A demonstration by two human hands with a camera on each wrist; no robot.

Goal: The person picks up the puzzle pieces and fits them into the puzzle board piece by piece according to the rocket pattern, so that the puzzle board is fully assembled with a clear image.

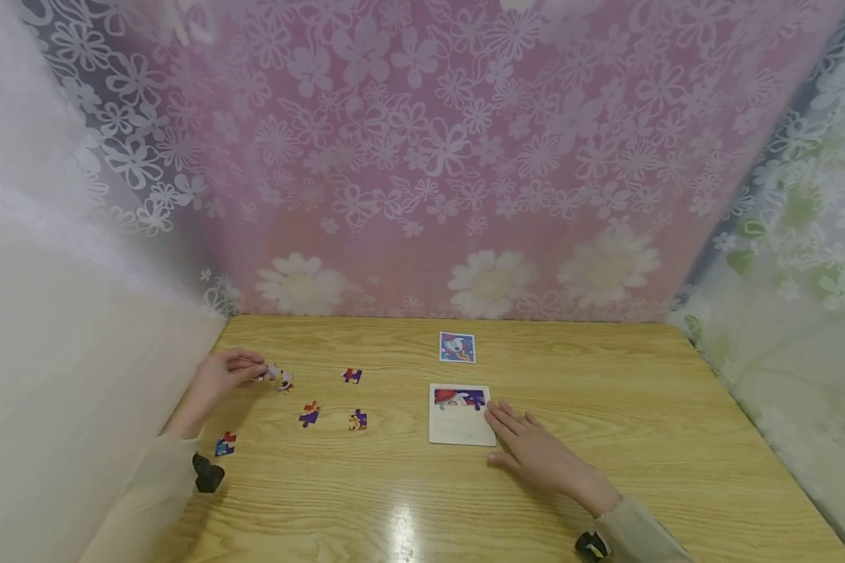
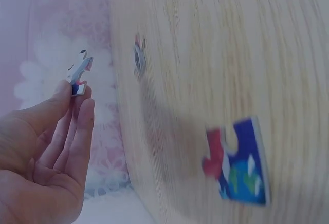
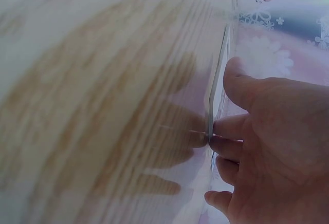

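Observation:
My left hand (image 1: 217, 379) pinches a jigsaw piece (image 2: 79, 76) between thumb and fingers, raised above the table in the left wrist view. Just right of it lies a piece with a white face part (image 1: 285, 381). The right hand (image 1: 538, 453) has its fingers extended, with the tips touching the right edge of a white puzzle tray (image 1: 458, 430). Along the top of that tray's recess sits a filled strip of red, white and purple pieces (image 1: 458, 398); below the strip the pale base shows.
Loose pieces lie left of the tray: a red-purple one (image 1: 352, 376), an orange-purple one (image 1: 309, 414), a yellow-purple one (image 1: 357, 420) and a red-blue one (image 2: 241, 162) near the left wrist. A square picture card (image 1: 458, 347) lies beyond the tray. A flowered curtain (image 1: 422, 195) hangs behind the table.

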